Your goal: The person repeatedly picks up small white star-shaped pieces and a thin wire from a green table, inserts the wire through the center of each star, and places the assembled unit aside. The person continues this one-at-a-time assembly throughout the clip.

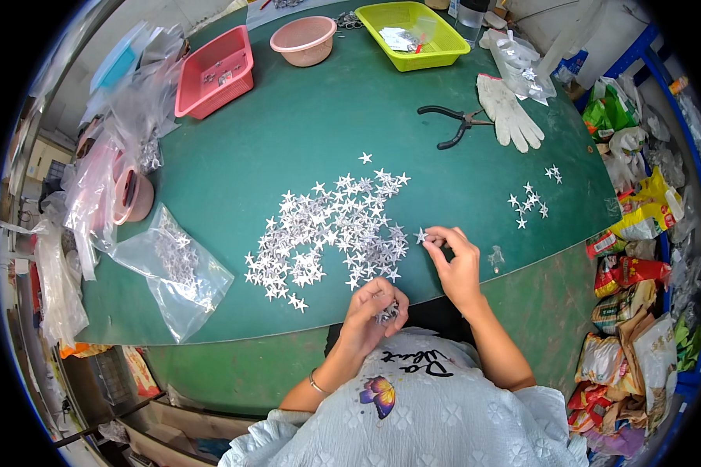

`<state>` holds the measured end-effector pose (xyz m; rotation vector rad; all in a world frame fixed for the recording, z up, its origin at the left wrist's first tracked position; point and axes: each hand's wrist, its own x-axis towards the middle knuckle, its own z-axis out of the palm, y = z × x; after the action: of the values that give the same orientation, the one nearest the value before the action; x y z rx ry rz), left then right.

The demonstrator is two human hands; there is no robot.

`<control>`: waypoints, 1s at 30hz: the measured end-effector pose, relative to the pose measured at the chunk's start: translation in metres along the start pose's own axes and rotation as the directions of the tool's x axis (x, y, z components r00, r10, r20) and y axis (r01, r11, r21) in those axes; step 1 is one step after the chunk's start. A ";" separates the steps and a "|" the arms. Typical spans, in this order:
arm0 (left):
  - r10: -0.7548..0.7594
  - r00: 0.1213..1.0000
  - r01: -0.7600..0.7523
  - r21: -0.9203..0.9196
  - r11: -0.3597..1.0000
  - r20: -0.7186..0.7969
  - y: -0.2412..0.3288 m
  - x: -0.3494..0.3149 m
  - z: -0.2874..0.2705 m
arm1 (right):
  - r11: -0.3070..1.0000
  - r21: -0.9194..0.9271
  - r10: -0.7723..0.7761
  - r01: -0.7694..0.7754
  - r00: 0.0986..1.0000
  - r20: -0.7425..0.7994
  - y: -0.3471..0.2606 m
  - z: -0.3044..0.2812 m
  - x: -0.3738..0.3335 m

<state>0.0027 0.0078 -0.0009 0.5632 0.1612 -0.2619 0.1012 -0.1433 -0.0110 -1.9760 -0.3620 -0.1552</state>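
Observation:
Many small silvery starfish-shaped pieces (319, 222) lie spread in a loose heap on the green tabletop. Just right of the heap, my right hand (457, 261) pinches a single starfish piece (420, 236) between thumb and forefinger, slightly over the table. Curled at the table's near edge, my left hand (372, 310) cups a small cluster of silvery pieces (387, 313) in its fingers. A few separate starfish pieces (529, 199) lie farther right. Between them and my right hand is a small clear item (496, 257) whose kind I cannot make out.
Black-handled pliers (456, 126) and a white glove (509, 113) lie at the far right. A clear bag of silvery pieces (175, 265) rests at left. Along the back stand a red basket (216, 74), a pink bowl (304, 43) and a yellow-green basket (417, 35).

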 end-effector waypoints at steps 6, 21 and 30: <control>0.099 0.992 -0.093 0.088 0.992 -0.074 0.004 0.006 0.007 | 0.880 0.418 0.204 -0.226 0.974 0.097 -0.026 -0.010 -0.017; 0.425 0.903 -0.255 0.727 0.637 -0.057 0.018 -0.002 0.049 | 0.921 0.384 0.003 -0.069 0.985 0.172 -0.076 -0.036 -0.025; 0.324 0.944 -0.217 0.631 0.745 -0.059 0.020 -0.008 0.050 | 0.912 0.409 -0.028 -0.039 0.987 0.156 -0.077 -0.036 -0.028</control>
<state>0.0051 -0.0015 0.0533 1.2617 0.1492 0.0323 0.0517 -0.1521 0.0630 -1.5732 -0.4525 0.0808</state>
